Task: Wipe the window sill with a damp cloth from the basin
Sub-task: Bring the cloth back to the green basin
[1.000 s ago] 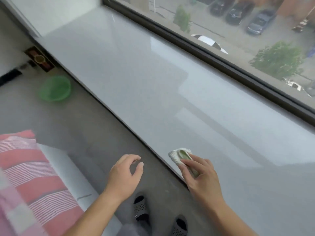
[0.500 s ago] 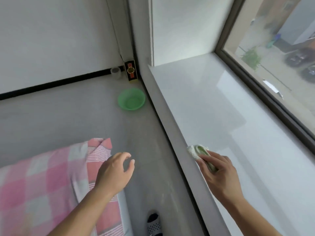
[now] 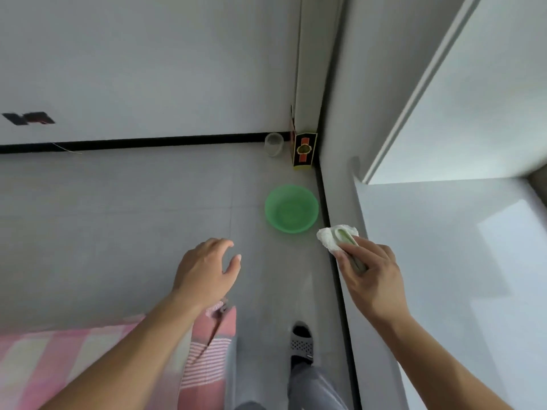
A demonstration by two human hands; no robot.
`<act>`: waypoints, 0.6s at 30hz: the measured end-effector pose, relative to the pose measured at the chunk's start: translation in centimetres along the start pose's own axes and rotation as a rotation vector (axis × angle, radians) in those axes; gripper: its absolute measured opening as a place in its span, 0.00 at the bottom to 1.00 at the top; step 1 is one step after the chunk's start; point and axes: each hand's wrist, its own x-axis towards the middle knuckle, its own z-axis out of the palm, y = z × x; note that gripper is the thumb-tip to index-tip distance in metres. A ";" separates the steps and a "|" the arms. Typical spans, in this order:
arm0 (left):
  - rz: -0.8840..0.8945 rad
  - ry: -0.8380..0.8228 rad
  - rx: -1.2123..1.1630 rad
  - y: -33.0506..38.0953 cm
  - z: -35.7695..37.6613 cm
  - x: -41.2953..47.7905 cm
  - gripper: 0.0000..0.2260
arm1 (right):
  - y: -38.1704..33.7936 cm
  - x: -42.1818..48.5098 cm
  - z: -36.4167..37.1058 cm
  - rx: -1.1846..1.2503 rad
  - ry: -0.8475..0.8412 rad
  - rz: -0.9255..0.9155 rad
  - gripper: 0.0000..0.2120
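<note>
Terry cloth [image 3: 337,236]: white-green, bunched, long axis running away from the person, over the sill's [image 3: 444,261] front edge.
Basin [image 3: 291,209]: round green plastic, on floor.
Right hand [image 3: 370,276]: grip clenched on cloth.
Left hand [image 3: 207,270]: grip released.

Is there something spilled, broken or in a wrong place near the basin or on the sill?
Nothing stands out. The green basin sits upright on the floor with no puddle visible around it, and the right hand holds the cloth at the sill edge.

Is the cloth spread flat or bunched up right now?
Bunched up: the cloth is a wad gripped in the right hand at the window sill edge.
</note>
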 end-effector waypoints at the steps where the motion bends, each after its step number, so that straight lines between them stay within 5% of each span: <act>1: -0.006 -0.005 0.001 -0.2 -0.4 2.4 0.21 | -0.2 2.7 1.2 0.002 -0.007 -0.010 0.08; 10: 0.058 -0.064 0.011 -4.1 -2.0 22.7 0.19 | -2.6 21.9 11.8 -0.012 -0.057 0.020 0.10; 18: 0.202 -0.197 0.065 -7.2 0.5 40.9 0.18 | 0.4 32.9 22.9 0.004 0.012 0.266 0.10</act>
